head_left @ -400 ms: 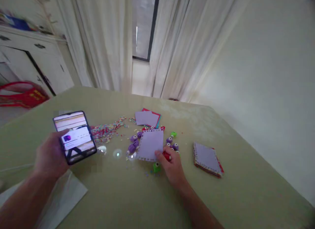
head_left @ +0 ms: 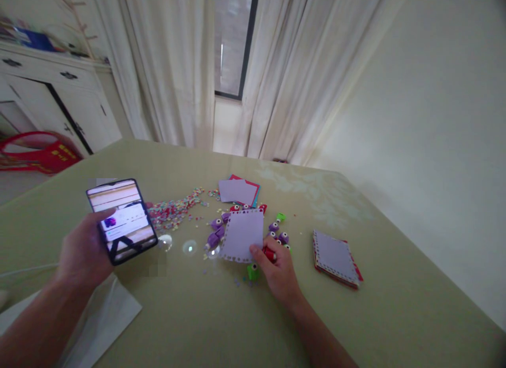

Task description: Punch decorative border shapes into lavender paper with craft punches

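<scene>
My left hand (head_left: pixel 83 252) holds a black phone (head_left: pixel 122 220) with its lit screen turned up, above the left part of the table. My right hand (head_left: pixel 276 270) is closed on a small red paper punch (head_left: pixel 270 253) and touches the lower right corner of a lilac paper sheet (head_left: pixel 243 233) with a punched border. Small purple, red and green punches (head_left: pixel 216 231) lie around the sheet. A green punch (head_left: pixel 252 272) sits just left of my right hand.
Paper confetti (head_left: pixel 174 209) is scattered left of the sheet. A stack of lilac and red sheets (head_left: pixel 239 190) lies behind it; another stack (head_left: pixel 335 257) lies to the right. White paper (head_left: pixel 106 312) lies at the near left. The olive table (head_left: pixel 356 199) ends near the wall.
The view has sharpened and shifted slightly. My right hand and the lilac sheet have barely moved; the phone stays in my left hand.
</scene>
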`<action>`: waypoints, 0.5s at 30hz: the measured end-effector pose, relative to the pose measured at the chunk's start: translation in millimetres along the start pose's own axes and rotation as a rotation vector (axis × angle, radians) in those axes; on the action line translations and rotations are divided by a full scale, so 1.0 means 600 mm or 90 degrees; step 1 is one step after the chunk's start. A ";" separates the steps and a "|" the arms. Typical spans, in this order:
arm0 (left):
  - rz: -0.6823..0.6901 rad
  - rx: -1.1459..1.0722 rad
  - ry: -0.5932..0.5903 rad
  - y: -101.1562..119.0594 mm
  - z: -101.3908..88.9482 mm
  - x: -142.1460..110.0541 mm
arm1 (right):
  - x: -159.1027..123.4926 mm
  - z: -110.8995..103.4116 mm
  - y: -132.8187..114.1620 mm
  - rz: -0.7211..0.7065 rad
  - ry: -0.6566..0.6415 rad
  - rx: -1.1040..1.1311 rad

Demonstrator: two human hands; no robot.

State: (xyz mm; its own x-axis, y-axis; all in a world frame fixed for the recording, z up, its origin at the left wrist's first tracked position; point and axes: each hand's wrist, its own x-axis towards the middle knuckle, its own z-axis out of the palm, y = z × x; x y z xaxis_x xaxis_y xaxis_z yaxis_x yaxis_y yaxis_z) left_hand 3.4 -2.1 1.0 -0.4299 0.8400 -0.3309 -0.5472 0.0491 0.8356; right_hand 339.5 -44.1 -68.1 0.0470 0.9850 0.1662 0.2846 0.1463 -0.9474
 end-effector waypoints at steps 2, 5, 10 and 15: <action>0.002 -0.012 -0.018 -0.001 -0.004 0.005 | -0.001 0.001 0.000 -0.004 -0.003 -0.001; -0.016 0.038 -0.017 -0.007 -0.014 0.017 | -0.001 0.002 -0.001 0.001 -0.007 0.003; 0.021 0.116 -0.054 -0.021 -0.027 0.032 | -0.003 0.003 -0.006 0.000 -0.010 0.009; 0.046 0.129 -0.048 -0.025 -0.029 0.034 | -0.006 0.006 -0.012 -0.007 -0.020 0.009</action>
State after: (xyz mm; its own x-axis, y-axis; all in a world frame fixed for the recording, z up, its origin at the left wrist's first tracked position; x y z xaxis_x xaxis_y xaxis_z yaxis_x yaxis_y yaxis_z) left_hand -9.6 5.1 -25.8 -0.4032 0.8833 -0.2393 -0.3581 0.0883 0.9295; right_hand 334.0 -48.3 -62.8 0.0147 0.9857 0.1678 0.2709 0.1576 -0.9496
